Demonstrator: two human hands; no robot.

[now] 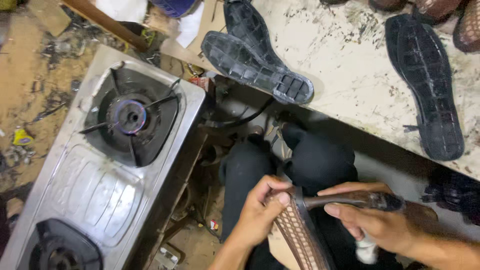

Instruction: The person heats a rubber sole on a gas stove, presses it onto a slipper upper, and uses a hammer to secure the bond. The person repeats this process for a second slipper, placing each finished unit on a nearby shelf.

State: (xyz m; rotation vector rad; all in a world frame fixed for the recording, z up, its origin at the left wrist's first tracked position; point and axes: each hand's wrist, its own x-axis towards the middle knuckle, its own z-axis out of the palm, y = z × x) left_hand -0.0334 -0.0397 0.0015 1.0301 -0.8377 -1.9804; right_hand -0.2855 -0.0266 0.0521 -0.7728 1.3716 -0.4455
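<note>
While the left hand (260, 212) grips the light, flexible woven shoe upper (300, 235) at its edge, the right hand (372, 220) clenches a hammer (360, 200).

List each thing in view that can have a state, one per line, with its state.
Near burner: lit, blue flame.
Far burner: no flame visible.
Woven shoe: held in left hand, sole side up.
Tool: gripped in right hand, tip against the shoe.
Loose soles: on the bench, tread up, two overlapping.
</note>
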